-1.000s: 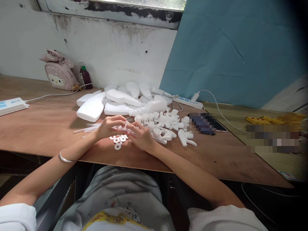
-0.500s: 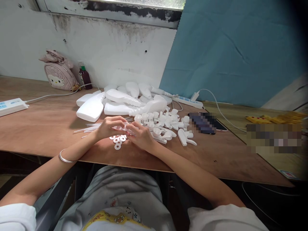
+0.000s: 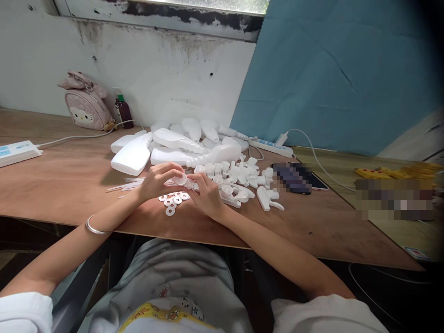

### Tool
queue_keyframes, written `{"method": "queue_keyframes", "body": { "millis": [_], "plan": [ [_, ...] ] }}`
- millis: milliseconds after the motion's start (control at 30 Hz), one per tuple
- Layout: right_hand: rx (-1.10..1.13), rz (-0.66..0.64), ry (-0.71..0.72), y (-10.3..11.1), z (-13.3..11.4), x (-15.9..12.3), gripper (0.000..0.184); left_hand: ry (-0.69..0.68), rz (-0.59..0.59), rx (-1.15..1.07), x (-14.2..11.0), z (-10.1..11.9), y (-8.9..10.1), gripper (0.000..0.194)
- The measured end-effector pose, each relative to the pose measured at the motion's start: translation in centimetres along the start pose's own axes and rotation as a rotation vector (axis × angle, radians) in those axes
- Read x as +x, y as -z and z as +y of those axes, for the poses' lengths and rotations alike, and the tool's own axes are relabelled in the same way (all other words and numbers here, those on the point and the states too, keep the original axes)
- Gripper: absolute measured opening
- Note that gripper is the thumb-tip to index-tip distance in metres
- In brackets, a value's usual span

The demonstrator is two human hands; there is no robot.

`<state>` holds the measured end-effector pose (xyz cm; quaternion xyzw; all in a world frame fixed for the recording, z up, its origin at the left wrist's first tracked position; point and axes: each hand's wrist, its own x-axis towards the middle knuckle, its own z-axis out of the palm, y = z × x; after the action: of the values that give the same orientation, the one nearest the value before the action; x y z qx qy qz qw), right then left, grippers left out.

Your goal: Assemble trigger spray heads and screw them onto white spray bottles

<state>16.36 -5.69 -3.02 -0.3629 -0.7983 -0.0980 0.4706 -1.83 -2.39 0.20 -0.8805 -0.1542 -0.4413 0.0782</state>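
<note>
My left hand (image 3: 157, 181) and my right hand (image 3: 207, 193) meet over the wooden table (image 3: 69, 185), both closed on a small white spray-head part (image 3: 183, 181) held between the fingertips. Just below them lie several small white washers (image 3: 172, 200). A heap of white trigger spray heads (image 3: 239, 178) sits to the right of my right hand. White plastic bottles (image 3: 173, 148) lie on their sides behind the hands. Thin white dip tubes (image 3: 125, 185) lie to the left of my left hand.
A pink cat-face bag (image 3: 85, 104) and a small dark bottle (image 3: 123, 111) stand by the back wall. Power strips lie at the far left (image 3: 17, 151) and behind the bottles (image 3: 270, 148). A phone (image 3: 298, 178) lies to the right. A blue sheet (image 3: 340, 74) leans at the back.
My hands have lifted slightly and turned the white part, so its round cap now shows between the fingers. More of the washers below are uncovered.
</note>
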Motion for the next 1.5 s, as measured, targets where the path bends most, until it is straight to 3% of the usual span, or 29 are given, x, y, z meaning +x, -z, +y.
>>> {"method": "queue_keyframes", "body": {
  "millis": [567, 733, 833, 967, 1033, 1100, 1167, 1233, 1500],
  "plan": [
    [0.008, -0.078, -0.107, -0.1, 0.1, -0.2, 0.016, 0.029, -0.091, -0.022, 0.3, 0.0, 0.0, 0.024],
    [0.049, -0.085, -0.117, -0.2, -0.1, -0.1, 0.015, 0.045, -0.113, -0.132, 0.2, -0.3, -0.1, 0.024],
    [0.066, -0.079, -0.155, -0.3, -0.2, -0.1, 0.021, 0.194, -0.089, -0.213, 0.0, -0.7, 0.0, 0.025],
    [0.04, -0.131, -0.192, -0.4, -0.3, -0.2, 0.025, 0.541, -0.048, -0.263, 0.0, -1.7, 0.5, 0.029],
    [0.018, -0.147, -0.173, -0.4, -0.3, -0.4, 0.024, 0.693, -0.141, -0.208, 0.1, -2.3, 0.9, 0.032],
    [0.006, -0.148, -0.142, -0.5, -0.5, -0.5, 0.023, 0.779, -0.343, -0.077, 0.1, -2.7, 1.5, 0.03],
    [0.008, -0.152, -0.117, -0.5, -0.5, -0.5, 0.022, 0.812, -0.568, 0.01, 0.1, -3.1, 2.0, 0.027],
    [0.01, -0.153, -0.111, -0.5, -0.6, -0.5, 0.022, 0.816, -0.694, 0.014, -0.1, -3.3, 2.5, 0.029],
    [-0.008, -0.143, -0.085, -0.6, -0.5, -0.4, 0.021, 0.817, -0.696, 0.134, -0.6, -4.1, 3.3, 0.032]
  ]
}}
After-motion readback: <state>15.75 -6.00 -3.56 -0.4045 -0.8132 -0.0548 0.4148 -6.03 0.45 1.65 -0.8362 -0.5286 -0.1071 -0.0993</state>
